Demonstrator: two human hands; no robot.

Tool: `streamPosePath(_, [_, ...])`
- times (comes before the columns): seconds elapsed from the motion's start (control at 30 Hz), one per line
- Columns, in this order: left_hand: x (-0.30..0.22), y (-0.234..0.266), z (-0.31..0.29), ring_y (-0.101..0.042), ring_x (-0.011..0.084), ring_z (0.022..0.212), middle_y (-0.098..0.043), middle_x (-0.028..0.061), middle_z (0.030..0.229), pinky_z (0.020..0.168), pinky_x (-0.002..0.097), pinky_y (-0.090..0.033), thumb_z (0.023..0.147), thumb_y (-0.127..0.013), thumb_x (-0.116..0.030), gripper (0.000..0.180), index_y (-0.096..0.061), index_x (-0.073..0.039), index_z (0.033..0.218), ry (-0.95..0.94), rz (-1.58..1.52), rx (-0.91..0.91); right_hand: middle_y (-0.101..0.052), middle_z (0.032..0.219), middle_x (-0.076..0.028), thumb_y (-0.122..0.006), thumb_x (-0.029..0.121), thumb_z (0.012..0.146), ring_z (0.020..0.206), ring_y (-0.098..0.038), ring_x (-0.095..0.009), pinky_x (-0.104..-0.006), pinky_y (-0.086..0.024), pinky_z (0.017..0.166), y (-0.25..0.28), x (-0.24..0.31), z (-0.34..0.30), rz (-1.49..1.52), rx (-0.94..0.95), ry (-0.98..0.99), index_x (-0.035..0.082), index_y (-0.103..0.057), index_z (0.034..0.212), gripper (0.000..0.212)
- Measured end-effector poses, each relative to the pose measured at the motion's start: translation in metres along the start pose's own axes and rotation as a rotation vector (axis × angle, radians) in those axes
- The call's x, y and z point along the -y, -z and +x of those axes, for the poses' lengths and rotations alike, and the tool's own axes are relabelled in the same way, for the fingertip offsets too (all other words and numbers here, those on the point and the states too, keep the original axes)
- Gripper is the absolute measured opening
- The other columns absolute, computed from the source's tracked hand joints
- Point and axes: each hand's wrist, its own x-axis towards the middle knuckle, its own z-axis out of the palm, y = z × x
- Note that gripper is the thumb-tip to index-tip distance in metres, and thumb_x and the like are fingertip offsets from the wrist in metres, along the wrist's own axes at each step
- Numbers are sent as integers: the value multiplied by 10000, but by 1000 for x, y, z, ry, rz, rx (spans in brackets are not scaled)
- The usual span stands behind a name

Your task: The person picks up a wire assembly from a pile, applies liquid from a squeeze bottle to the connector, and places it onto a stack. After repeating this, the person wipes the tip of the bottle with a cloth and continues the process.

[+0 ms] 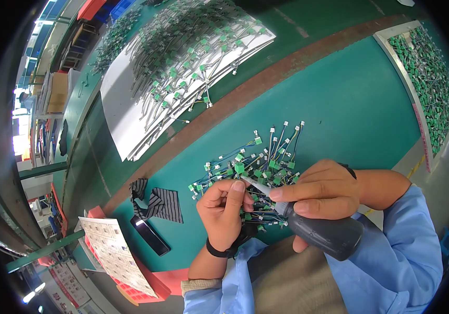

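Observation:
My right hand (pixel 322 189) grips a dark grey squeeze bottle (pixel 328 234) with a thin white nozzle (pixel 253 185) pointing left. The nozzle tip meets a small green connector pinched in the fingers of my left hand (pixel 225 210), thumb on top. Both hands hover over a loose pile of short wire harnesses (pixel 258 162) with green and white connectors on the teal table (pixel 350 104). A black band circles my left wrist. Whether the tip touches the connector is hidden by my thumb.
White sheets (pixel 130 104) covered with rows of wired green connectors lie at the far left. A tray (pixel 428 78) full of the same parts stands at the right. A striped cloth (pixel 156 201), a black phone (pixel 150 235) and a printed sheet (pixel 112 248) lie at my left.

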Motion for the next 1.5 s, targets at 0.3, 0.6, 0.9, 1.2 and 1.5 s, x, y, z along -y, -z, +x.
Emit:
streamPosePath(0.3, [1, 1, 0, -605, 104, 604, -670, 67, 741, 556, 232, -489, 1004, -618, -88, 135, -664, 34, 969, -7, 11, 7, -697, 1121, -257, -844, 491, 783, 598, -656, -177, -250, -528, 526, -2, 0, 1, -3, -15, 5, 21, -494, 1192, 714])
streamPosePath(0.6, [0, 0, 0, -606, 107, 605, -669, 73, 739, 554, 235, -491, 1004, -614, -84, 135, -664, 36, 967, -11, 7, 3, -702, 1116, -253, -840, 503, 782, 612, -660, -180, -252, -527, 532, 0, 1, 0, -12, -4, 4, 20, -496, 1194, 722])
streamPosePath(0.9, [-1, 1, 1, -602, 110, 606, -666, 73, 735, 563, 240, -492, 1008, -610, -95, 150, -666, 40, 975, 3, -26, 14, -701, 1117, -255, -846, 507, 773, 616, -657, -182, -253, -525, 537, 1, 0, 1, -14, -5, -1, 27, -497, 1188, 724])
streamPosePath(1.2, [-2, 3, 3, -595, 116, 602, -662, 70, 728, 560, 247, -486, 1014, -613, -133, 189, -674, 43, 976, 50, -90, 41, -695, 1126, -258, -847, 506, 771, 613, -653, -177, -250, -532, 540, 2, 1, 1, -9, 7, -11, 28, -495, 1183, 722])
streamPosePath(1.5, [1, 7, 4, -595, 130, 615, -654, 74, 727, 543, 256, -475, 1009, -620, -157, 210, -680, 42, 983, 104, -204, 77, -696, 1124, -257, -851, 494, 771, 602, -646, -178, -255, -530, 540, 4, 1, 2, -24, 34, -23, 25, -490, 1187, 723])
